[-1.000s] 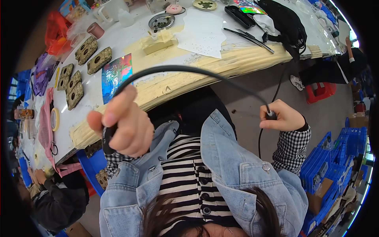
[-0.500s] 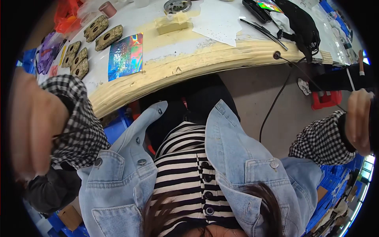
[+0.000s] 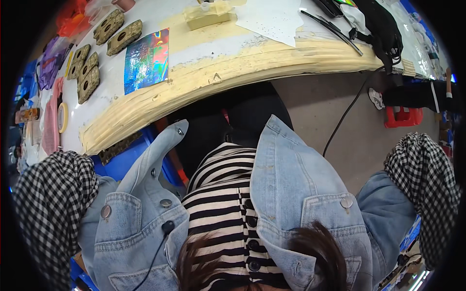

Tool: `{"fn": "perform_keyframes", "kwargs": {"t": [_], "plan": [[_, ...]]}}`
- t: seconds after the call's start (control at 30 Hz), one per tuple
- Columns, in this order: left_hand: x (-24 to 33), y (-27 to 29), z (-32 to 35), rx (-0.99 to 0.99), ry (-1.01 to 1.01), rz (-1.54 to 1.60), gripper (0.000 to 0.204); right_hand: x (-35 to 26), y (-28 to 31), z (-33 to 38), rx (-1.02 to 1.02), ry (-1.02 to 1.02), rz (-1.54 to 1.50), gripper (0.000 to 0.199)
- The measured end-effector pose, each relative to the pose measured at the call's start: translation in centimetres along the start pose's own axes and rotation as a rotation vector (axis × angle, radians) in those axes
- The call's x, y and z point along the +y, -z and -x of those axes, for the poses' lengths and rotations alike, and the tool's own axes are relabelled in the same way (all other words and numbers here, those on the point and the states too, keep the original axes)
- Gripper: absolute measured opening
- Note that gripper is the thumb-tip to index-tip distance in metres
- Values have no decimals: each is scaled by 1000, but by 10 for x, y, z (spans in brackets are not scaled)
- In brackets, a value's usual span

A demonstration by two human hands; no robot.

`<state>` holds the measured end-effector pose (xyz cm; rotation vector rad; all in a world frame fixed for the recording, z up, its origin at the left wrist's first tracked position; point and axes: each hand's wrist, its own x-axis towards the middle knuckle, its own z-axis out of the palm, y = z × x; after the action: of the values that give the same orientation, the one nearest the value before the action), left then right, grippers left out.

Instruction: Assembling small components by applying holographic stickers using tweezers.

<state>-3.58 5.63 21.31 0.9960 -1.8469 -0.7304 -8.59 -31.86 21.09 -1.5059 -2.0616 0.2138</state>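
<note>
Neither of my hands shows now; both lie beyond the rim. My left arm appears only as a black-and-white checked sleeve (image 3: 56,208) at the left edge, below the table corner. A matching checked sleeve (image 3: 427,189) covers my right arm at the right edge. Nearest to the left sleeve on the table are a pink mesh strip (image 3: 51,123) and a roll of tape (image 3: 62,118). Farther in lie several speckled brown blocks (image 3: 89,85) with round holes. Beside them a shiny rainbow-coloured sheet (image 3: 147,60) rests near the table's front edge.
Tan tape strips cover the table's curved front edge (image 3: 213,80). Toward the back sit a tape-covered block (image 3: 208,20), a white sheet (image 3: 272,22) and a black bag (image 3: 381,31). A black cable (image 3: 350,109) hangs at right, near a red stool (image 3: 403,117) and another person's leg.
Both hands, blurred at the left and right rims before, have gone out of view. The sleeves are lower and farther out. My view has shifted, with the table slightly higher in it.
</note>
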Motion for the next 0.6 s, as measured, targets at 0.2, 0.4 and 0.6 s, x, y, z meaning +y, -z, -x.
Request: {"fn": "perform_keyframes", "kwargs": {"t": [0.2,0.4,0.6], "plan": [[-21,-22,-6,28,-20,-118,15,1,2,1,-69,57,80,28],[-49,-14,-8,-24,247,-237,16,39,-5,1,-201,25,-136,15],[-64,-22,5,157,348,-204,20,48,8,6,-115,-117,-182,14]]}}
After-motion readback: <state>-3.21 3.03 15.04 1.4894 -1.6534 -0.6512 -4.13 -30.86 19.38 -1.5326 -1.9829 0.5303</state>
